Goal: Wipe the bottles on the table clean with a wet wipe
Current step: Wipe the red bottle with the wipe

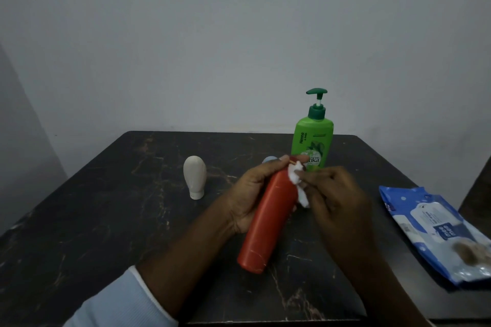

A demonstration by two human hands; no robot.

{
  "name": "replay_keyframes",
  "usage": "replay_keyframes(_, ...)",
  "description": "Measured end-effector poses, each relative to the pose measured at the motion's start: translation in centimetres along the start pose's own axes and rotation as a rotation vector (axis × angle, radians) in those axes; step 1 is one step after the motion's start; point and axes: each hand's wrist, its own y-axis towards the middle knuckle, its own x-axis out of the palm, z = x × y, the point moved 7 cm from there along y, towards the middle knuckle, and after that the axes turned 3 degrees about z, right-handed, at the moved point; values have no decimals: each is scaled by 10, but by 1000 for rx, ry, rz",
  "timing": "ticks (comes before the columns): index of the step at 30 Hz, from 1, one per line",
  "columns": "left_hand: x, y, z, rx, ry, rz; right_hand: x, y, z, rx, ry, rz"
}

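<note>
Wipe (296, 177) pinched by right hand (337, 202), left hand (248, 194) gripping orange bottle (265, 223), green bottle (314, 141) behind

The bench (106, 220) looks like dark stone, pale-veined, with a dull sheen. The orange bottle (268, 220) is smooth plastic, faintly scuffed. The green pump bottle (314, 138) is glossier plastic, and the white tube (194, 175) is matt. The wet wipe (295, 176) is soft, crumpled fabric. The wipe pack (430, 231) is shiny, crinkled film. The sleeve (111, 305) is ribbed knit.
</note>
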Motion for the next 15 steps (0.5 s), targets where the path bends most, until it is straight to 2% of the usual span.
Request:
replay_keyframes(2,-4,2,-3,-7,28,43,-3,-1,7,47,31,75)
replay_keyframes(4,-1,3,-2,17,11,20,-1,-2,1,2,62,61)
replay_keyframes(6,3,2,1,38,-14,-23,8,-3,-14,-87,101,-49)
replay_keyframes(9,5,1,2,11,-42,-62,24,-11,-41,-209,163,-325)
replay_keyframes(12,4,1,1,9,0,-38,37,-22,-58,-275,105,-577)
replay_keyframes(13,4,2,0,7,14,-37,38,-23,-60,-281,79,-600)
replay_keyframes(15,3,3,-5,-42,-36,-32,30,-16,-62,-281,42,-496)
